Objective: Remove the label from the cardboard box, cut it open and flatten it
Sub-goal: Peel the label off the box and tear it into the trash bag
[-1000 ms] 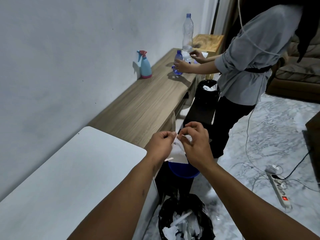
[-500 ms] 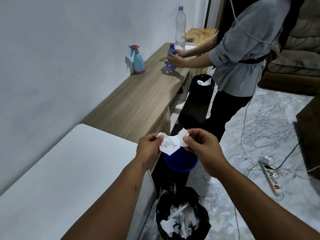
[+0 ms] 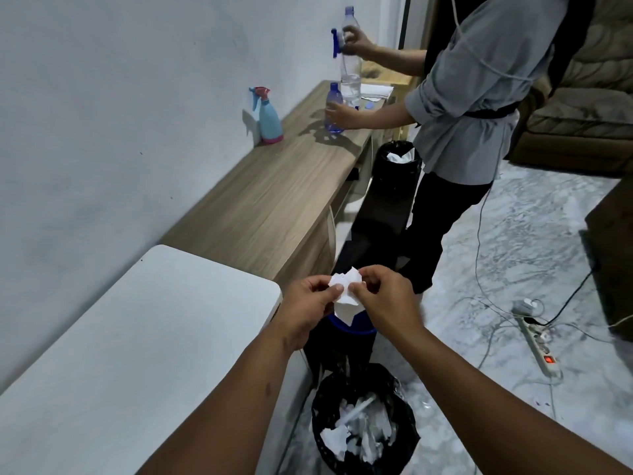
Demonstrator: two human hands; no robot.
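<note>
A crumpled white label (image 3: 346,296) is pinched between my two hands, in the air past the corner of the white table (image 3: 137,337). My left hand (image 3: 308,303) grips its left side with thumb and fingers. My right hand (image 3: 383,296) grips its right side. Below the hands stands a black bin (image 3: 363,419) lined with a bag and holding several white paper scraps. The cardboard box is not in view.
A blue bucket (image 3: 352,329) shows just under the label. A wooden bench (image 3: 274,200) along the wall carries a spray bottle (image 3: 269,116) and water bottles. Another person (image 3: 472,114) stands there beside a second black bin (image 3: 397,173). A power strip (image 3: 537,344) and cables lie on the floor.
My hands have pressed the label from a spread sheet into a tighter wad. The other person has lifted a hand to the tall bottle.
</note>
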